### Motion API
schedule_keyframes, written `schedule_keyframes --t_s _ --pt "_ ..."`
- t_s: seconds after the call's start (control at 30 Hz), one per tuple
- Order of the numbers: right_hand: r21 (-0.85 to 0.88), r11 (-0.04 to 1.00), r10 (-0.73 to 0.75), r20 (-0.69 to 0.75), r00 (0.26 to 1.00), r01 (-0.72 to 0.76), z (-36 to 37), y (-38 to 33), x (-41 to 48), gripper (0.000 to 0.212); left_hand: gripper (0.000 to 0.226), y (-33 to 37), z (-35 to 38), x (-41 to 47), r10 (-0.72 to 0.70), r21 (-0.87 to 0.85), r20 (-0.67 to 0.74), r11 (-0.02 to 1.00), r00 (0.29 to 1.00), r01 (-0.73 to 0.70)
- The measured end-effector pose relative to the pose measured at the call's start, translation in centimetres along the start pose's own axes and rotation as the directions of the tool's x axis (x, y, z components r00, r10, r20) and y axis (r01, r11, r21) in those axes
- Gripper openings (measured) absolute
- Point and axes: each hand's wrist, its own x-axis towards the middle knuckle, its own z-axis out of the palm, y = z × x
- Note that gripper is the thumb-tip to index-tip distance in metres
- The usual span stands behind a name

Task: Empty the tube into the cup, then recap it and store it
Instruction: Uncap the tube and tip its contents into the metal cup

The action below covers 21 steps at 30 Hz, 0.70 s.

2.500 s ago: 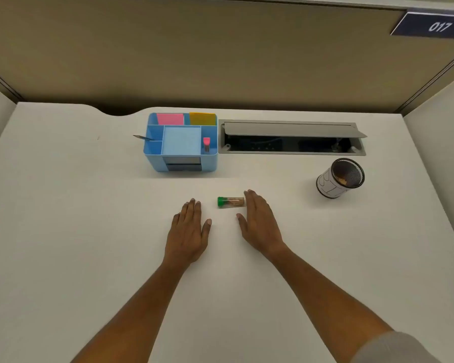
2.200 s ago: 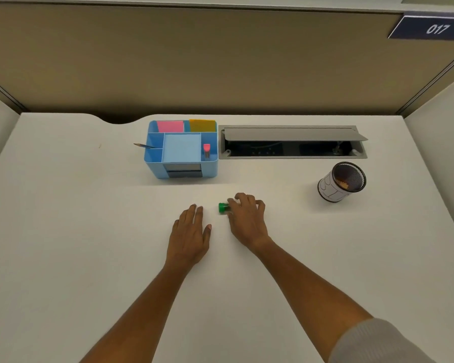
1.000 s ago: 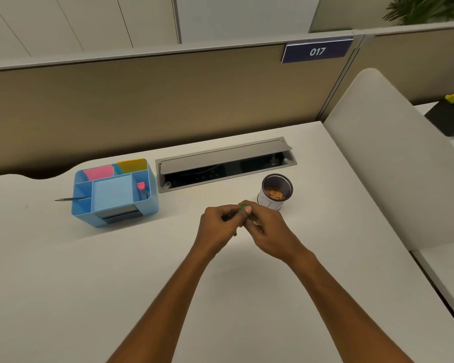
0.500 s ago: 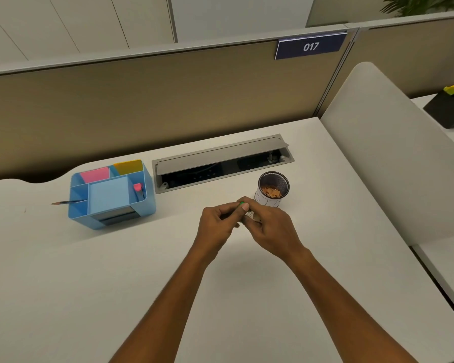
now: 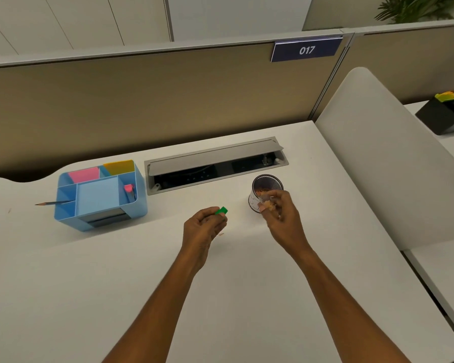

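My left hand (image 5: 205,226) pinches a small green cap (image 5: 221,211) above the desk. My right hand (image 5: 282,217) grips a clear tube (image 5: 266,203) holding brownish bits, uncapped and held against the near side of the cup (image 5: 266,186). The cup is a black mesh cylinder with a white printed wrap and brownish bits inside. The blue desk organizer (image 5: 100,196) stands at the left. A tiny brown bit (image 5: 221,234) lies on the desk beside my left hand.
An open grey cable tray (image 5: 215,166) is set into the desk behind the cup. A pencil (image 5: 53,203) sticks out of the organizer's left side, and a pink-capped tube (image 5: 129,191) stands in its right slot. A white partition (image 5: 393,163) borders the desk on the right.
My hands, joined on the tube half a second ago, have pulled apart. The green cap came off in my left hand. My right hand carried the tube to the cup.
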Motion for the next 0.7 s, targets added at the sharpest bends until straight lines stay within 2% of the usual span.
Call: schedule_keyframes --t_s 0.13,0.3,0.4,0.5,0.6,0.7 --pt "-0.096 0.995 -0.003 -0.106 0.994 -0.008 -1.3 1.4 1.4 0.026 0.038 -1.2 -0.8 1.3 0.045 0.17 -0.064 0.985 0.997 -0.033" --pt "-0.193 0.981 -0.023 -0.145 0.989 -0.005 -1.8 2.4 2.9 0.031 0.027 -1.6 -2.3 2.4 0.117 0.311 -0.146 0.948 0.982 -0.067" --pt "-0.204 0.979 -0.024 -0.154 0.988 -0.008 -1.8 2.5 3.4 0.035 0.024 -1.8 -3.4 2.6 0.19 0.443 -0.15 0.89 0.97 -0.106" --pt "-0.225 0.974 -0.024 -0.17 0.985 -0.015 -1.7 2.1 3.6 0.045 0.024 -2.4 -4.4 2.9 0.271 0.587 -0.127 0.796 0.954 -0.148" --pt "-0.282 0.959 -0.026 -0.17 0.985 -0.023 -1.9 1.7 4.2 0.061 0.035 -3.2 -5.2 3.0 0.344 0.709 -0.084 0.68 0.935 -0.186" --pt "-0.399 0.917 -0.045 -0.101 0.994 0.001 -2.0 1.4 5.1 0.074 0.035 -4.0 -5.7 3.0 0.435 0.827 -0.004 0.508 0.901 -0.242"
